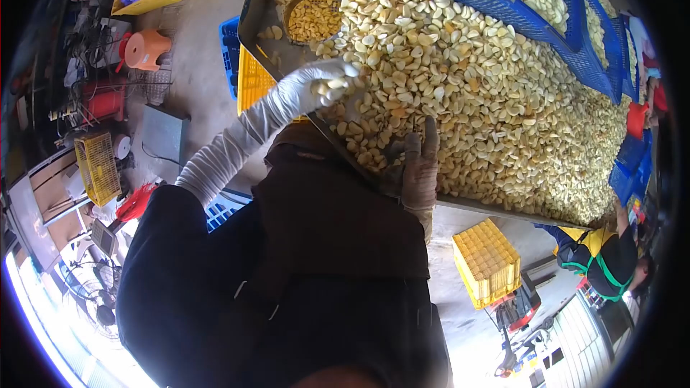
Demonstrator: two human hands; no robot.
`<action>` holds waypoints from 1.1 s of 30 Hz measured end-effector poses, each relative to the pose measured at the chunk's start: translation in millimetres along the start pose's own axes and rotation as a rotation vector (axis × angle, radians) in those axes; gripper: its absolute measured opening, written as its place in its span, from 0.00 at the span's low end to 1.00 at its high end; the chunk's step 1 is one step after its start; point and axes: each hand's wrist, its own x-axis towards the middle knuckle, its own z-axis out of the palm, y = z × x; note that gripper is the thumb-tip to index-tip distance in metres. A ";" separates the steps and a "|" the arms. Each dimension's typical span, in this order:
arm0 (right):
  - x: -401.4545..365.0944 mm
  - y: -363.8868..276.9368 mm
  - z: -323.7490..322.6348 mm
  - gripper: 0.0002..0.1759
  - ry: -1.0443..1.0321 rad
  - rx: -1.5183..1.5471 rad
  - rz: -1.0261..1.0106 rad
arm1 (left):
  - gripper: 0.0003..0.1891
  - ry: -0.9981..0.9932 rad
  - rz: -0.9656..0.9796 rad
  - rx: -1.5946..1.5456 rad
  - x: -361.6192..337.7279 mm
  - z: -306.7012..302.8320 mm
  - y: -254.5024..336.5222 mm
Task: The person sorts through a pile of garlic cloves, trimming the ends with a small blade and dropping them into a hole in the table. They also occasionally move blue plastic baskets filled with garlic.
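In the head view, the left hand, in a white glove, is curled around several pale clove-like pieces, it seems cupped so that none may drop; the right hand, gloved too, rests its fingers on the heap, but whether it grasps a piece I cannot tell; the heap covers much of the metal tabletop, whose raised edge probably stops spilling; a round bowl holds yellower pieces apart, near the left hand.
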 end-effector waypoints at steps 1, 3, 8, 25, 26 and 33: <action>0.2 -10.2 -0.8 0.17 -0.005 -0.006 0.017 | 0.10 0.030 0.048 0.245 4.7 -13.0 6.4; 3.9 -17.4 2.6 0.19 0.035 0.037 -0.023 | 0.09 0.108 0.021 0.591 10.5 -8.2 21.5; 17.2 -31.8 15.6 0.27 -0.009 0.082 0.039 | 0.10 -0.107 0.565 1.964 42.7 -19.6 -10.6; 22.9 -72.9 34.5 0.28 0.014 0.401 0.146 | 0.09 -0.208 0.366 0.904 21.7 46.2 7.0; 27.1 -63.8 28.6 0.28 0.029 0.350 0.122 | 0.09 -0.189 0.077 0.714 19.4 52.1 12.5; 35.0 -40.3 6.6 0.32 0.106 0.150 0.040 | 0.13 -0.409 0.167 0.082 143.5 107.6 49.4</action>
